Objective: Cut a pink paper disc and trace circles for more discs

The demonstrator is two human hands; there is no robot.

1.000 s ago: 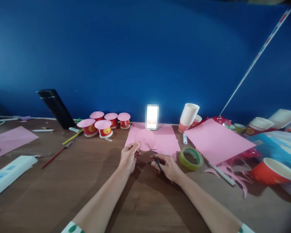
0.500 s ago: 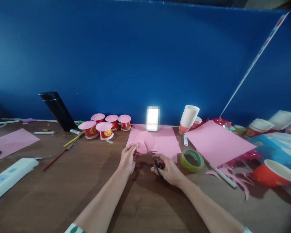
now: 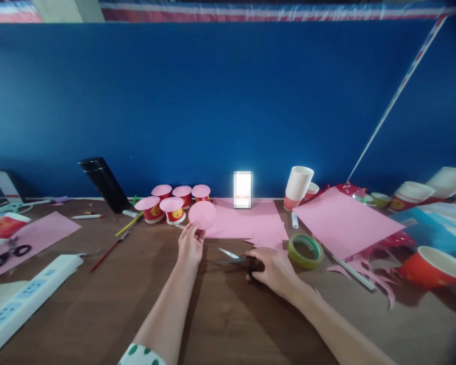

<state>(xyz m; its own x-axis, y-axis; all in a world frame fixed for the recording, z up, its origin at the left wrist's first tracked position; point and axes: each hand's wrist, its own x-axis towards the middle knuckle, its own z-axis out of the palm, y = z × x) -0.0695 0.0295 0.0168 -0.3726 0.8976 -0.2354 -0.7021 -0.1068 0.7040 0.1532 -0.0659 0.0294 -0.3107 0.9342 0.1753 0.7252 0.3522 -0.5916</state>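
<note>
Pink circle: The round pink paper (image 3: 202, 215) is up in the left hand (image 3: 191, 246), near the row of little cups. It hides the bottom of one cup.
Left fingers: The thumb and fingers pinch the circle at its low edge.
Scissors: The scissors (image 3: 231, 254) are in the right hand (image 3: 275, 271), with the blades apart and pointing left. They are not touching the circle.
Right fingers: They are curled around the black handles.
Red cups: Five red cups (image 3: 175, 217) stand to the left of the circle, each with a round pink top.
Pink sheets: Flat pink sheets (image 3: 247, 218) lie just right of the circle, in front of a bright, blurry screen (image 3: 243, 190).
Tape: A yellow-green roll (image 3: 303, 262) lies just beside the right hand.
Right side: A big pink sheet (image 3: 345, 220), curly pink scraps (image 3: 383, 286) and an orange cup (image 3: 435, 268) lie here.
Left side: A black bottle (image 3: 105, 185) leans over, and a white power strip (image 3: 34, 289) lies nearer.
Table: Brown wood (image 3: 228, 319).
</note>
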